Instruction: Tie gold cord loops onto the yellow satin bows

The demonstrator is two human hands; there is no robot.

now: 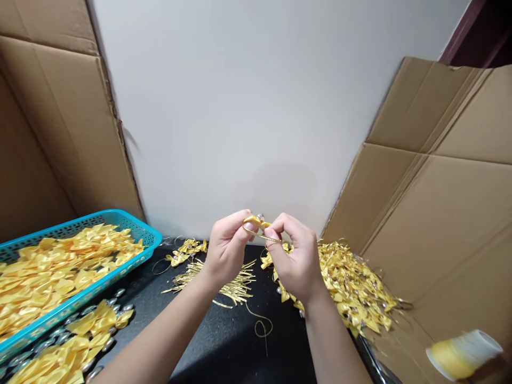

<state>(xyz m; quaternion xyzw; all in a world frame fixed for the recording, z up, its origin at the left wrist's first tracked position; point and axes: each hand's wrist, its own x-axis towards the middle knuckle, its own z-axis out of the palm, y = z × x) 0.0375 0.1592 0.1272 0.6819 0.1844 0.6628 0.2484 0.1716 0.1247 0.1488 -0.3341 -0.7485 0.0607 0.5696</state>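
Both hands are raised above a black table (224, 346), close to a white wall (256, 106); the left hand (228, 250) and the right hand (298, 256) meet at the fingertips, each pinching one small yellow ribbon bow (256, 221) with a thin gold cord loop (260, 236) between thumb and forefinger; the remaining fingers are curled. The bow sits between the two hands, clear of the table. A bundle of cut gold cords (232, 285) lies below the left hand; a heap of finished bows (356, 288) lies just beside the right wrist. A turquoise basket (136, 226) of yellow ribbon pieces stands at far left; cardboard panels (440, 213) flank both sides.
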